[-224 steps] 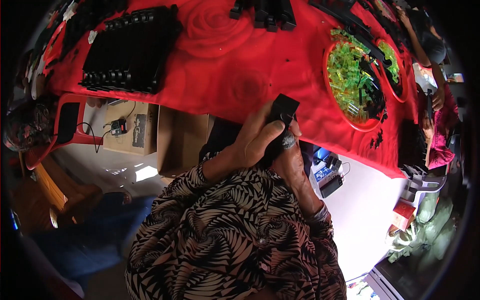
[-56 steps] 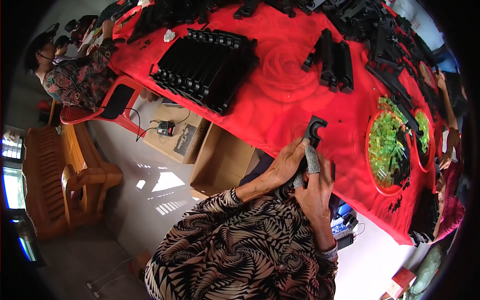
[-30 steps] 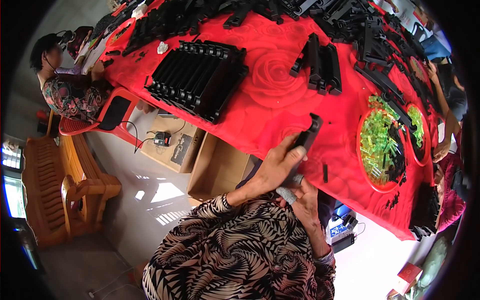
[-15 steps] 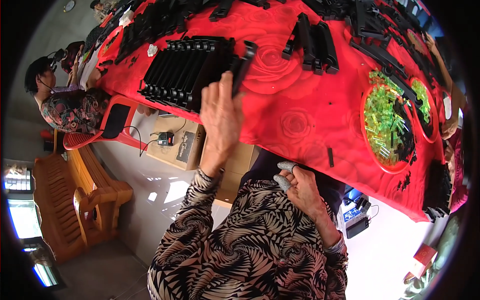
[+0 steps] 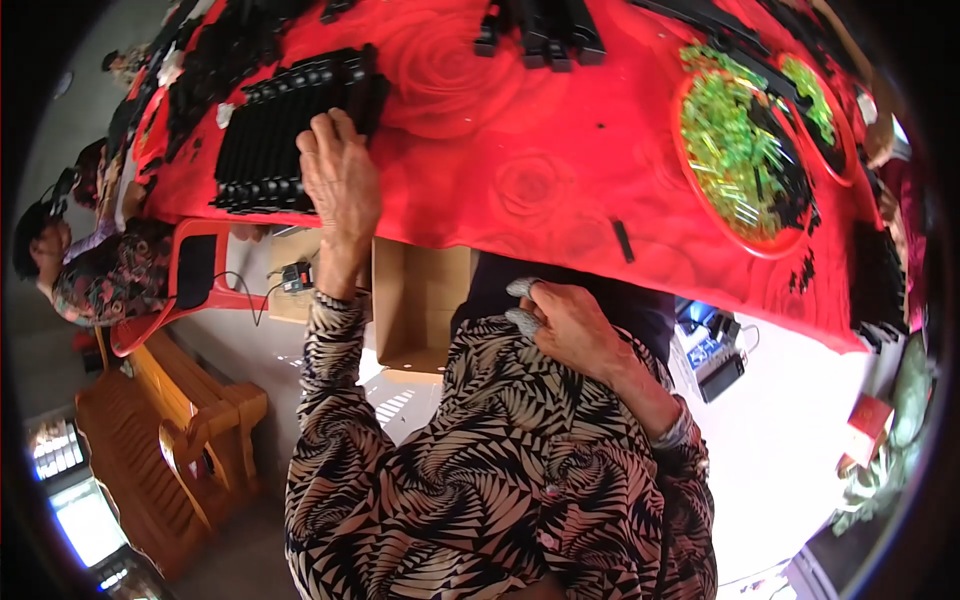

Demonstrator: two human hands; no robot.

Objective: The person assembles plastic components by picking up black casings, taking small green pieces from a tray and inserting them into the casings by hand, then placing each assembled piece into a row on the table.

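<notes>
A row of long black plastic parts [image 5: 270, 135] stands packed side by side on the red table, at the left. My left hand [image 5: 342, 185] is at its right end, with bent fingers gripping the outermost black part; the fingertips' far side is partly hidden. Over my lap, just off the table's front edge, my right hand [image 5: 575, 325] hangs loosely curled. Its thumb and forefinger wear grey finger covers [image 5: 522, 305] and are apart, with nothing visible between them. A small black strip [image 5: 623, 241] lies on the cloth beyond my right hand.
An orange-rimmed basket [image 5: 690, 165] of green-yellow clear pieces and black bits stands at right, with a second basket [image 5: 850, 180] beside it. More black parts [image 5: 545, 40] lie at the far side. An open cardboard box [image 5: 420, 310] is below the table edge. A person [image 5: 110, 260] sits at left.
The black part in my left hand was tilted and apart from the row; now it stands against the row's end. My right hand stays near my lap. The whole view has shifted.
</notes>
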